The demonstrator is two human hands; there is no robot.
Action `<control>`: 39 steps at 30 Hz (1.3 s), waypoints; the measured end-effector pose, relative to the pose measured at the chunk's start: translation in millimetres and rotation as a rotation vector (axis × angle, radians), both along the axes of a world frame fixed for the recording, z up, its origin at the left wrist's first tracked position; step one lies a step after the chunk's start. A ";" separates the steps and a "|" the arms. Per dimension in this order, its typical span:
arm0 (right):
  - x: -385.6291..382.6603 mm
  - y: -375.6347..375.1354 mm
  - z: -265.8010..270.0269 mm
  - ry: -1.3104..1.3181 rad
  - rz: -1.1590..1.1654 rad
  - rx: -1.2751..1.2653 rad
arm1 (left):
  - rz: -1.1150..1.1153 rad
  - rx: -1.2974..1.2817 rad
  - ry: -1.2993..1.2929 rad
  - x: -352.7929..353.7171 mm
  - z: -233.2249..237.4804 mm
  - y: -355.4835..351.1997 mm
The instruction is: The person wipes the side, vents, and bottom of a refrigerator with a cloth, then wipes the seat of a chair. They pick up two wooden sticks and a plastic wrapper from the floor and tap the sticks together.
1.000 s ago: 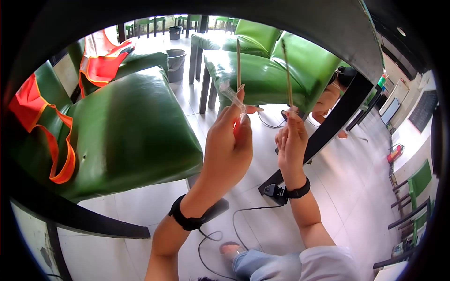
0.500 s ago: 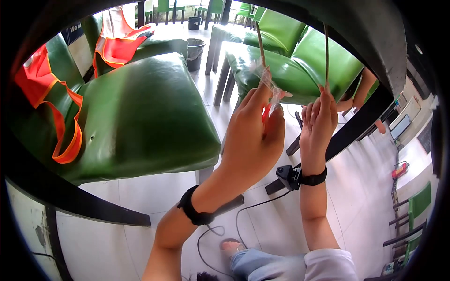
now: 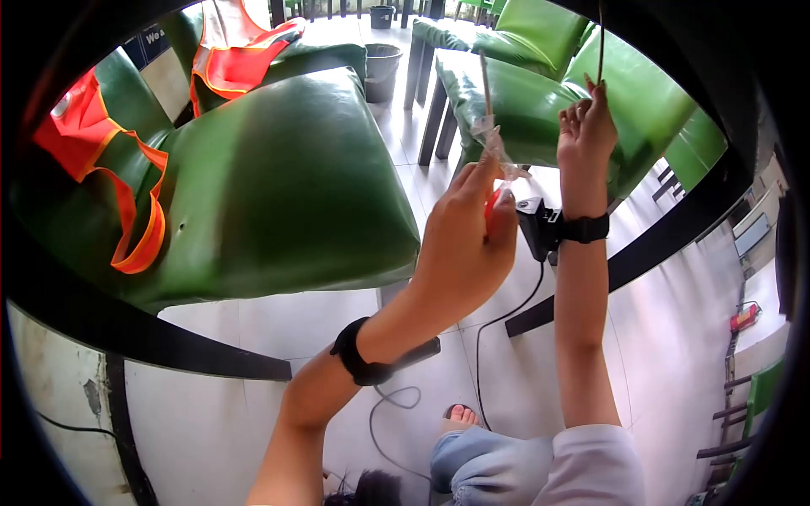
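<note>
My left hand (image 3: pixel 472 211) is closed, pinching clear crumpled plastic (image 3: pixel 498 150) and the lower end of a thin brown stick (image 3: pixel 487 80). Something red (image 3: pixel 492 211) shows between the fingers and thumb; its kind is hidden. Farther forward and to the right, my right hand (image 3: pixel 588 126) pinches a second thin brown stick (image 3: pixel 601 46) between thumb and forefinger, the other fingers curled. Both sticks point up, and the top of the right one runs out at the frame's upper edge. Black straps circle both wrists, the right one carrying a small black device (image 3: pixel 536 228).
A big green padded chair (image 3: pixel 287 185) stands at left, with orange-red aprons (image 3: pixel 240 67) over the chairs. More green chairs (image 3: pixel 523 101), a grey bin (image 3: pixel 382 72) and dark table legs (image 3: pixel 219 358) surround me. A cable (image 3: pixel 481 354) trails across the tiled floor.
My right hand has risen and reached farther forward with its stick. The view has shifted, moving the chairs rightward and up. An arm seen behind the right hand is out of sight now.
</note>
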State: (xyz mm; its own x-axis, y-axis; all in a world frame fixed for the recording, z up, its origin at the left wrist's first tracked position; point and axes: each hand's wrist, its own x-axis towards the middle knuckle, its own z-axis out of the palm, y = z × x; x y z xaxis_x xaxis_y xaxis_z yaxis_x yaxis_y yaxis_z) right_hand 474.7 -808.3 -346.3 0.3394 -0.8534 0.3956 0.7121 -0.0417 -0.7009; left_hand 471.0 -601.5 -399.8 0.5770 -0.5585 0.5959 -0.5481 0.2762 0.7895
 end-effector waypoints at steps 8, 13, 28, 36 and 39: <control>-52.6 54.2 -44.3 0.086 -0.004 -0.095 | -0.053 -0.207 -0.002 -16.0 9.6 -6.8; -117.1 43.3 -36.8 0.075 -0.477 -0.273 | -0.015 -0.259 -0.053 -18.2 25.4 11.5; -80.0 160.0 11.7 -0.132 -0.685 -0.743 | 0.352 -0.450 -0.064 0.5 76.2 135.2; -56.5 201.5 1.8 0.058 -0.218 -1.020 | 0.520 -0.583 -0.052 4.8 78.8 177.6; -40.4 205.9 -3.8 0.134 -0.126 -0.920 | 0.688 -0.643 -0.021 13.6 78.9 185.1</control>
State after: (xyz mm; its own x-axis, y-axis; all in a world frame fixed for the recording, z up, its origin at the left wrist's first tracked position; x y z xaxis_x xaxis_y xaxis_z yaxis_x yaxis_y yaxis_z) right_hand 434.3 -602.5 -350.1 0.3576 -0.2583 0.8975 0.5800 -0.6918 -0.4302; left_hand 484.6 -416.4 -320.8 0.6434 0.3409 0.6854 -0.7653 0.2662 0.5860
